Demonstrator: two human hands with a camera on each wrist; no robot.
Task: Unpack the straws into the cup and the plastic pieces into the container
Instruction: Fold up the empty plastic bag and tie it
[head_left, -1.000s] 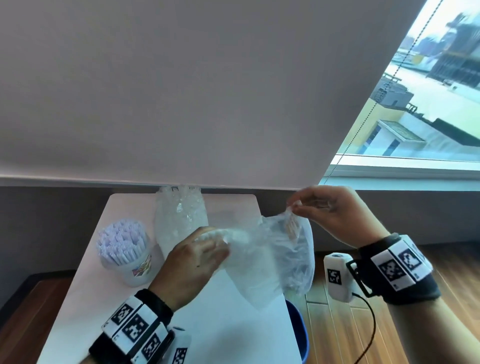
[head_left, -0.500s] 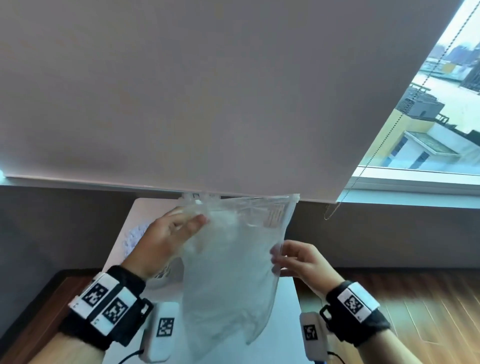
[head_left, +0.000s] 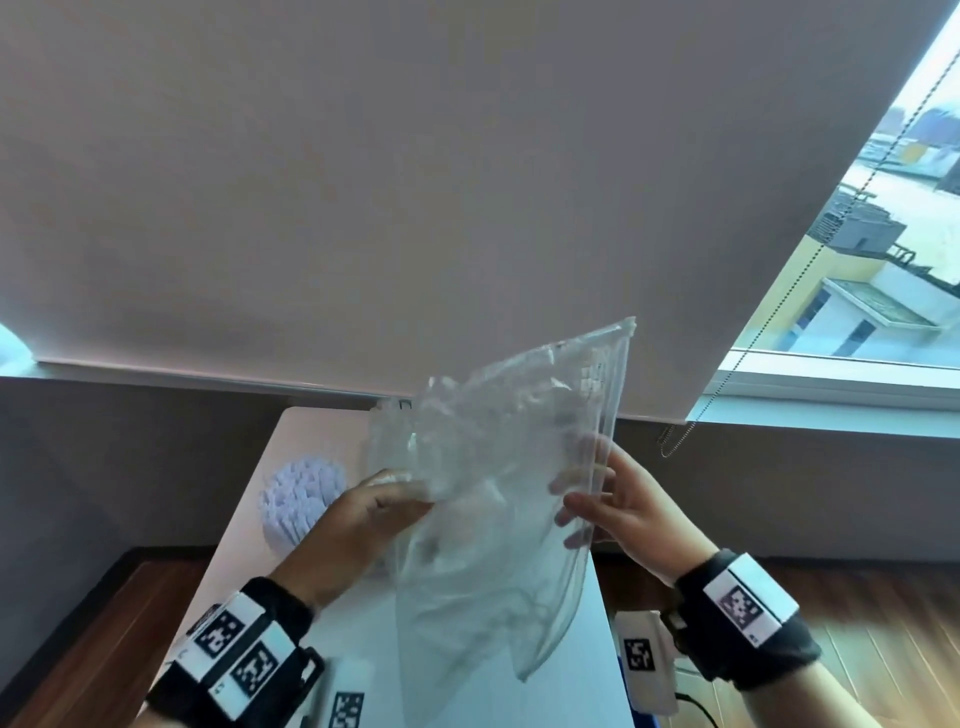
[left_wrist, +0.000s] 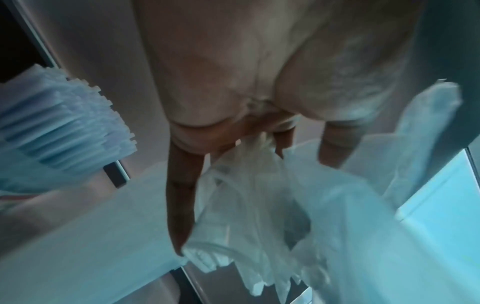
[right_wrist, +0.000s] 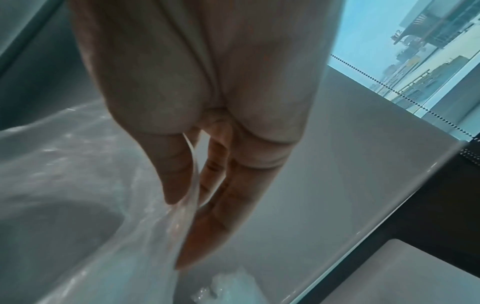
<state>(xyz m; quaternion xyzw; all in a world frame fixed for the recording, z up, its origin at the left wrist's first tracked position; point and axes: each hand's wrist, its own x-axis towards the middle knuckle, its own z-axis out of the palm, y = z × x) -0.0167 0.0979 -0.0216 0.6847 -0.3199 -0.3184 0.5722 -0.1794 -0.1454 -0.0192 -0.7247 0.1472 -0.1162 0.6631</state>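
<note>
An empty-looking clear zip bag (head_left: 498, 493) hangs in the air over the white table (head_left: 239, 577), its zip edge turned up and to the right. My left hand (head_left: 400, 499) grips the bag's crumpled left side; in the left wrist view the film (left_wrist: 259, 205) bunches under the fingers (left_wrist: 179, 205). My right hand (head_left: 582, 499) pinches the zip edge, which runs between thumb and fingers (right_wrist: 207, 205). A cup packed with white wrapped straws (head_left: 304, 499) stands at the table's left (left_wrist: 59, 127). The clear container of plastic pieces (head_left: 387, 415) shows dimly behind the bag.
A lowered roller blind (head_left: 363, 182) fills the wall behind the table. Its bead chain (head_left: 675, 436) hangs at the right by the window (head_left: 857, 312). Wooden floor (head_left: 883, 597) lies on both sides of the narrow table.
The bag, held flat and upright half a second ago, is now tilted with its zip edge swung right. My left hand has dropped lower on the bag; the right still holds the right edge.
</note>
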